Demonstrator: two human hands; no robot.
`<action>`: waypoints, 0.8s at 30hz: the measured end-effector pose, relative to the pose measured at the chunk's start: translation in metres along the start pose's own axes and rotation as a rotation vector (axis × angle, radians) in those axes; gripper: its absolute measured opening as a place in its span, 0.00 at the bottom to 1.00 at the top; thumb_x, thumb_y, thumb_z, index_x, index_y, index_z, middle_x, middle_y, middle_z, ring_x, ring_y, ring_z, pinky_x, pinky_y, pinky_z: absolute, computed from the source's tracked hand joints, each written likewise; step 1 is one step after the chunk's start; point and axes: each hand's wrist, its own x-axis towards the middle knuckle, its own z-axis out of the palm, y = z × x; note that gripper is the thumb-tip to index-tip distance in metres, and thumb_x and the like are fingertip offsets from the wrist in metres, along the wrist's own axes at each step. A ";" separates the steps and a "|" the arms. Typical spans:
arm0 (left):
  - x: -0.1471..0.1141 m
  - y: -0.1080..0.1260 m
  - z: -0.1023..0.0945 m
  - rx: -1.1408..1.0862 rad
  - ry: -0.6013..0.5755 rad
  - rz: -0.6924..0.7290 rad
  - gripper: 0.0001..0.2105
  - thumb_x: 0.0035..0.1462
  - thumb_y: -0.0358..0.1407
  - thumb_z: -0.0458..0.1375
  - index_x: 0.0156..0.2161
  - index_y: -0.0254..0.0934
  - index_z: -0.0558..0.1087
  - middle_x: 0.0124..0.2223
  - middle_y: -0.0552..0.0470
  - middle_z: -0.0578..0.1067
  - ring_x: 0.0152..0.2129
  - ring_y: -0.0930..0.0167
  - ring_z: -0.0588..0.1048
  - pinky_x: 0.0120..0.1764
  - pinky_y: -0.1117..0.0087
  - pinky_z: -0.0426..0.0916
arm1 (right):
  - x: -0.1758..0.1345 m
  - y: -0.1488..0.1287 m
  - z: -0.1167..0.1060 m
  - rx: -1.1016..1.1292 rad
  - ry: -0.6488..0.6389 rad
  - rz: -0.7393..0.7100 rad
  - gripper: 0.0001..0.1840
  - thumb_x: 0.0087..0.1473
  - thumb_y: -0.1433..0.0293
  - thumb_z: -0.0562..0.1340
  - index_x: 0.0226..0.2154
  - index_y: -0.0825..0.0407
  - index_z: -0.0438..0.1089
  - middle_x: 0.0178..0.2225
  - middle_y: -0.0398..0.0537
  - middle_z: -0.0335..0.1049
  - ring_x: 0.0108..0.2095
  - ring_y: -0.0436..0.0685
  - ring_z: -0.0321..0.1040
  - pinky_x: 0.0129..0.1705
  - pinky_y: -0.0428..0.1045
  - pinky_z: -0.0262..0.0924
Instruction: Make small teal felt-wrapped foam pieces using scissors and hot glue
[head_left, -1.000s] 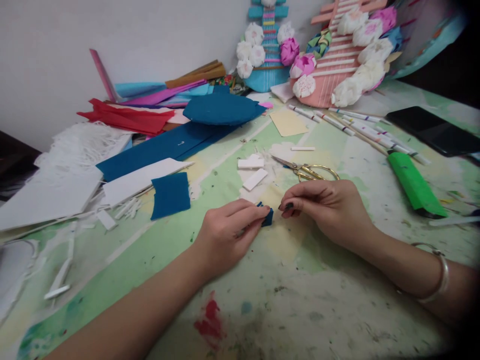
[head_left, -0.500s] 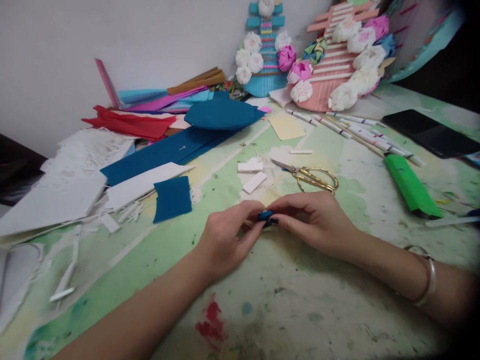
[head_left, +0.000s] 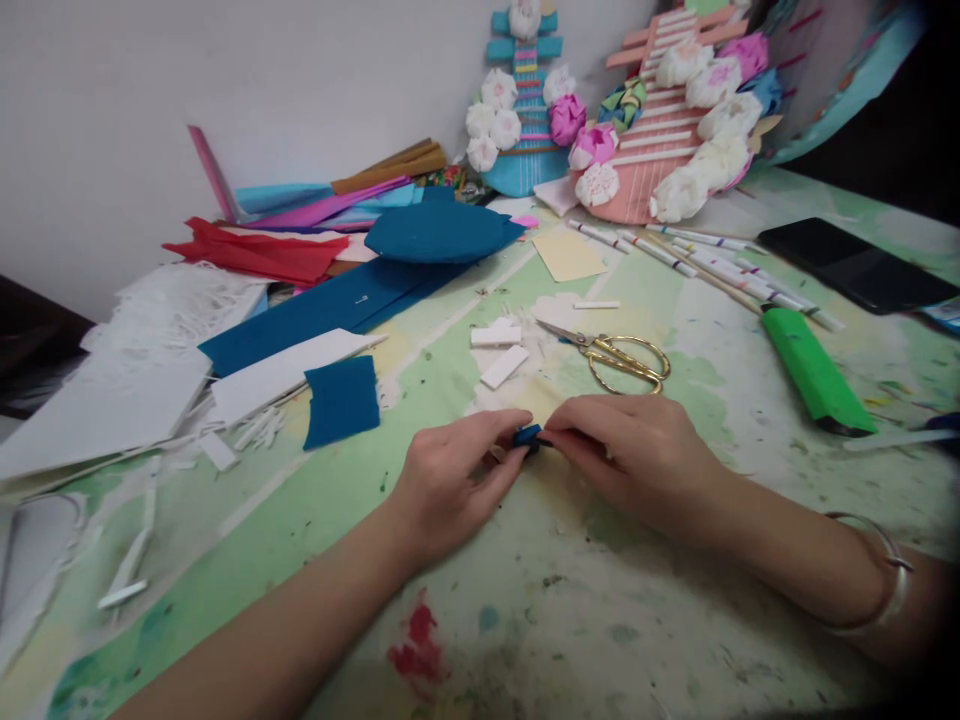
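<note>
A small folded piece of blue crepe paper (head_left: 527, 436) is pinched between the thumb and fingers of my left hand (head_left: 450, 480), low over the table. My right hand (head_left: 637, 460) is closed in a pinch at the right end of the same piece; its fingertips partly hide what they grip. Just beyond my right hand lie gold-handled scissors (head_left: 607, 355), blades pointing left. A flat blue crepe paper square (head_left: 342, 402) rests to the left of my left hand. Short white strips (head_left: 504, 367) lie past my fingers.
A green box-like object (head_left: 817, 370) and a black phone (head_left: 855, 262) lie at right, near several white marker pens (head_left: 727, 270). Blue crepe sheets (head_left: 315, 310) and white board (head_left: 112, 390) cover the left. Flower-decorated blue (head_left: 529, 165) and pink (head_left: 637, 185) instrument models stand at the back.
My right hand has turned and drawn slightly to the right, its fingertips now closed at the piece's right end. The left hand keeps its hold. The whole view has shifted slightly.
</note>
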 end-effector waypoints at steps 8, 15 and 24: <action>0.000 -0.003 0.001 0.055 -0.017 0.101 0.11 0.55 0.26 0.57 0.44 0.34 0.72 0.35 0.50 0.77 0.29 0.74 0.75 0.30 0.76 0.68 | 0.004 0.003 -0.020 0.263 0.369 0.311 0.06 0.53 0.69 0.64 0.25 0.51 0.70 0.20 0.41 0.71 0.20 0.49 0.66 0.22 0.45 0.59; 0.001 0.001 -0.001 0.127 -0.070 0.139 0.09 0.57 0.26 0.55 0.43 0.35 0.71 0.36 0.48 0.77 0.31 0.72 0.76 0.32 0.74 0.69 | 0.003 0.000 -0.018 0.647 0.530 0.312 0.05 0.57 0.68 0.61 0.30 0.48 0.66 0.22 0.42 0.68 0.21 0.52 0.66 0.22 0.49 0.60; -0.002 0.002 0.003 0.135 -0.005 0.103 0.08 0.55 0.26 0.57 0.42 0.34 0.71 0.34 0.51 0.78 0.29 0.73 0.77 0.32 0.75 0.69 | 0.011 0.002 -0.021 0.587 0.823 0.341 0.22 0.62 0.63 0.54 0.17 0.46 0.58 0.15 0.42 0.53 0.15 0.52 0.53 0.17 0.51 0.48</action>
